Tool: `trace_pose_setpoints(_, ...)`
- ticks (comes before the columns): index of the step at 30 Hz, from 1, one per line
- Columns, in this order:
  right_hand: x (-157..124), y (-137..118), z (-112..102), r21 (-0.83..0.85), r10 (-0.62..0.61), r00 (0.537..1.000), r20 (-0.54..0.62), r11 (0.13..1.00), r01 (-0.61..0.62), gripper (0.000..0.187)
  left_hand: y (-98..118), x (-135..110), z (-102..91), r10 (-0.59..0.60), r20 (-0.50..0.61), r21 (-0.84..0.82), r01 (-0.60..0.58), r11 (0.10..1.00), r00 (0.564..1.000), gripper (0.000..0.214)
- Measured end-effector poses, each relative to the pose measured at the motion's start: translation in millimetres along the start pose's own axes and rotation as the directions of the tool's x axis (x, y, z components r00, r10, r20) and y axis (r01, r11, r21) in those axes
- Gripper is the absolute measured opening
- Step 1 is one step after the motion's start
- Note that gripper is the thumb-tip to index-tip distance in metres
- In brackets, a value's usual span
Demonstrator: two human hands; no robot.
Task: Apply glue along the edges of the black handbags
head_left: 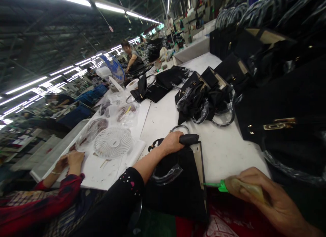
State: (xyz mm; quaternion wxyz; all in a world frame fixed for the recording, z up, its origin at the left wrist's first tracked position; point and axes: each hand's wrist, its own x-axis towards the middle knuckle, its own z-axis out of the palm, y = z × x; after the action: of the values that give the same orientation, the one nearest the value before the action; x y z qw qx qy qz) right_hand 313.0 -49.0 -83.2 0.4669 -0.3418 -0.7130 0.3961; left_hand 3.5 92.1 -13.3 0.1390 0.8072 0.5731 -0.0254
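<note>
A black handbag (pixel 175 186) lies tilted at the table's front edge, its pale inner edge showing on the right. My left hand (pixel 173 141) is closed on a dark rolled part at the bag's top. A plastic-wrapped handle (pixel 168 174) curves over the bag's face below my wrist. To the right of the bag, my right hand (pixel 270 192) is wrapped round a yellowish squeeze bottle (pixel 251 189) with a green cap and thin green nozzle. That nozzle points left at the bag's pale edge; whether it touches cannot be made out.
Black handbags (pixel 203 94) with wrapped handles lie across the white table (pixel 163 121), and more pile up at the right (pixel 285 104). A white fan (pixel 113 141) stands at left, near plastic-wrapped pieces (pixel 124 111). Beside me are a co-worker's hands (pixel 70 162).
</note>
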Motion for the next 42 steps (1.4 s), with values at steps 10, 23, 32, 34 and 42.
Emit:
trace_pose_setpoints(10,-4.3,0.7,5.7,0.074,-0.008,0.999,0.046,0.997,0.005,0.014,0.3,0.8,2.6,-0.025,-0.006,-0.007,0.025,1.0,1.0,0.014)
trace_pose_setpoints(23,-7.7,-0.2,8.2,0.084,0.041,0.987,0.154,0.995,-0.054,0.006,0.7,-1.6,3.2,-0.015,-0.045,-0.03,0.014,0.999,0.999,0.014)
trace_pose_setpoints(32,7.1,-8.1,11.8,0.153,0.016,0.978,0.206,0.987,-0.049,0.008,20.3,-31.1,-49.0,0.04,-0.168,-0.087,-0.056,0.995,0.985,0.007)
trace_pose_setpoints(34,13.3,-9.4,11.9,0.157,0.013,0.978,0.209,0.987,-0.046,0.011,30.8,-43.0,-68.9,0.038,-0.175,-0.101,-0.056,0.993,0.984,0.008)
trace_pose_setpoints(42,35.3,-3.2,10.3,-0.019,-0.126,0.989,0.082,0.992,0.128,0.014,60.4,-68.1,-125.8,0.05,-0.238,0.03,-0.044,0.999,0.97,0.013)
